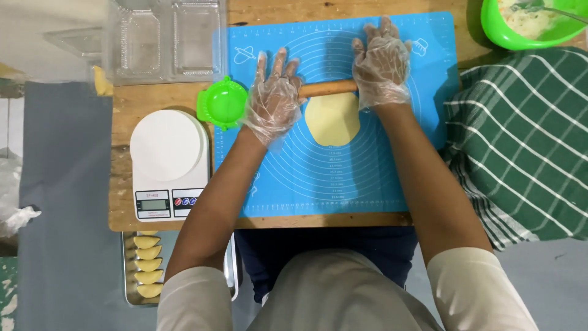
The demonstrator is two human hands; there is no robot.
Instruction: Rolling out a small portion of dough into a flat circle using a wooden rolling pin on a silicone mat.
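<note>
A flat round of pale yellow dough [332, 119] lies on a blue silicone baking mat [343, 178]. Across its far edge rests a wooden rolling pin [327, 88]. My left hand [274, 98], in a clear plastic glove, presses flat on the pin's left end with fingers spread. My right hand [382, 61], also gloved, presses flat on the pin's right end. Only the short middle stretch of the pin shows between the two hands.
A green round dumpling press [222, 104] sits at the mat's left edge, a white kitchen scale [169, 160] beside it. Clear plastic containers [165, 40] stand behind. A green bowl of filling [530, 21] is top right, above a green striped cloth [520, 141]. A tray of folded dumplings [147, 266] lies below.
</note>
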